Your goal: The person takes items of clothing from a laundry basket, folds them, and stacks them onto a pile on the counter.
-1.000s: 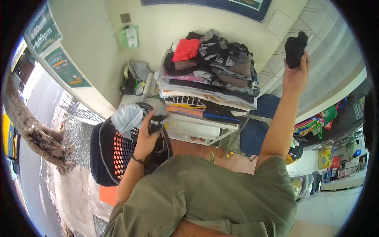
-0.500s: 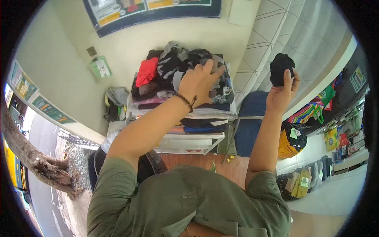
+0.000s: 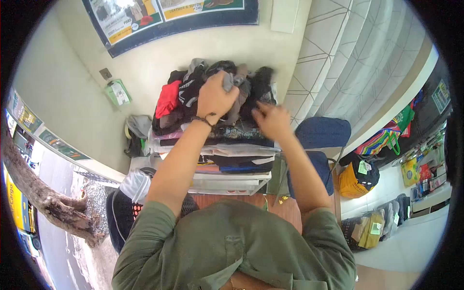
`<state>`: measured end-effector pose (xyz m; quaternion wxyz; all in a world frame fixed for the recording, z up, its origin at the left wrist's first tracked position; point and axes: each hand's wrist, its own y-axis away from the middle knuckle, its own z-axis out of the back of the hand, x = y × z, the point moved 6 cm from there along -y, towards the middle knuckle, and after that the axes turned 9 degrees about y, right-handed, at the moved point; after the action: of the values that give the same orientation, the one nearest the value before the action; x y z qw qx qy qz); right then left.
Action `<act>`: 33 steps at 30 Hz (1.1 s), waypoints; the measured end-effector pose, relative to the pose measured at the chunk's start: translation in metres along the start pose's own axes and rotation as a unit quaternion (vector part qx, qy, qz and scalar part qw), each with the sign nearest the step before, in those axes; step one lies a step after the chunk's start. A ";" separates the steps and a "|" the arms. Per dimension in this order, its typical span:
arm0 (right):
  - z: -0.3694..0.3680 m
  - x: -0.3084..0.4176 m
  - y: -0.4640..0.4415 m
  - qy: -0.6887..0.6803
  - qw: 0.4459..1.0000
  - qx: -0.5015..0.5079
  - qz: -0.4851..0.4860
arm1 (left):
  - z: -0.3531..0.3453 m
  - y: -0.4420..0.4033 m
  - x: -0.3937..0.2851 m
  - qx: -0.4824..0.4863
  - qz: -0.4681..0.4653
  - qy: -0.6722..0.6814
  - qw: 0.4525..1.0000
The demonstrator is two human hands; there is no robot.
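My left hand (image 3: 216, 99), with a dark braided bracelet at the wrist, is closed on a piece of grey cloth (image 3: 228, 83) over a heap of crumpled clothes. My right hand (image 3: 274, 120) is at the heap's right side, its curled fingers against a black cloth (image 3: 261, 91). That cloth is blurred at its upper edge, and its exact kind cannot be made out. A bright red cloth (image 3: 167, 98) lies at the left of the heap. Below the heap, folded garments (image 3: 241, 162) fill a shelf of a white rack (image 3: 232, 183).
A dark blue folding chair (image 3: 323, 132) stands right of the rack. Beyond the partition are a yellow bag (image 3: 355, 182) and a striped bag (image 3: 377, 140). A grey cap-like item (image 3: 139, 125) sits left of the rack. A framed poster (image 3: 179, 24) hangs on the wall.
My right hand has come down and left from beside the curtain to the heap, bringing the black bundle. My left hand has moved left, from spread fingers to a grip on grey cloth.
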<state>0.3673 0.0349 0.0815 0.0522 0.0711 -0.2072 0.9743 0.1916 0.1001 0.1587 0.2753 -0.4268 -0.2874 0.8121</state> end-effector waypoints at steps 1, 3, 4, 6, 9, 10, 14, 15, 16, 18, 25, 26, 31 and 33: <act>-0.012 0.002 0.013 -0.102 0.989 -0.103 -0.011 | -0.004 0.004 -0.006 0.020 -0.019 -0.007 1.000; -0.003 -0.004 0.014 -0.084 0.995 -0.059 0.003 | -0.008 0.014 -0.020 0.047 -0.065 -0.025 0.996; 0.007 -0.007 0.013 -0.075 0.996 -0.036 0.011 | -0.009 0.016 -0.026 0.086 -0.075 -0.039 0.993; 0.039 -0.018 -0.001 -0.138 0.985 -0.096 0.039 | -0.008 0.021 -0.040 0.164 -0.091 -0.066 0.980; 0.047 -0.025 -0.041 -0.279 0.948 -0.151 0.017 | -0.012 0.032 -0.050 0.217 -0.116 -0.115 0.962; 0.032 -0.014 -0.054 -0.268 0.955 -0.123 0.009 | -0.014 0.035 -0.052 0.232 -0.120 -0.126 0.957; -0.087 0.001 -0.067 -0.164 0.978 0.060 0.118 | -0.030 0.053 -0.030 0.248 -0.118 -0.148 0.950; -0.088 -0.003 -0.069 -0.195 0.975 0.055 0.090 | -0.025 0.056 -0.030 0.238 -0.120 -0.134 0.955; -0.074 0.005 -0.069 -0.227 0.971 0.047 0.062 | -0.021 0.054 -0.028 0.230 -0.124 -0.115 0.959; -0.056 0.004 -0.062 -0.302 0.952 0.050 -0.007 | -0.014 0.055 -0.027 0.220 -0.128 -0.069 0.964; 0.043 0.020 -0.043 -0.433 0.890 -0.145 -0.007 | 0.061 0.038 -0.004 0.001 -0.005 0.194 0.981; 0.055 0.033 -0.031 -0.487 0.861 -0.146 0.004 | 0.069 0.040 0.008 -0.039 0.047 0.252 0.966; 0.069 0.125 0.034 -0.669 0.737 0.020 0.093 | 0.102 0.059 0.004 -0.082 0.207 0.598 0.770; 0.075 0.157 0.059 -0.579 0.808 0.034 0.099 | 0.113 0.072 -0.008 -0.099 0.189 0.594 0.776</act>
<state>0.2136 -0.0387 0.1514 -0.1770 0.6030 -0.1712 0.7588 0.0851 0.0191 0.1656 0.1882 -0.8949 -0.0591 0.4003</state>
